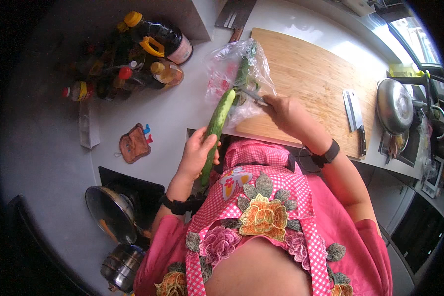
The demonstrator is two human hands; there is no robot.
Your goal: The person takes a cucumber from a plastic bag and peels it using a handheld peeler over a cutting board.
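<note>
My left hand (201, 150) grips a long green cucumber (217, 120) near its lower end. The upper end of the cucumber is pale where skin has been peeled off. In my right hand (288, 114) is a peeler (253, 96), its head close to that pale end. Beneath them lies a clear plastic bag (216, 79) with red print, spread partly over the wooden cutting board (314, 74). A second cucumber (243, 70) rests at the bag, partly behind its film. Strips of green peel (252, 87) sit on the plastic by the peeler.
A small cleaver (352, 111) lies on the board's right side; a larger cleaver (234, 16) is behind the bag. Sauce and oil bottles (170, 40) crowd the back left. A toast-shaped cloth (135, 143) lies left, a lidded pan (111, 214) below it. A metal wok (395, 107) stands right.
</note>
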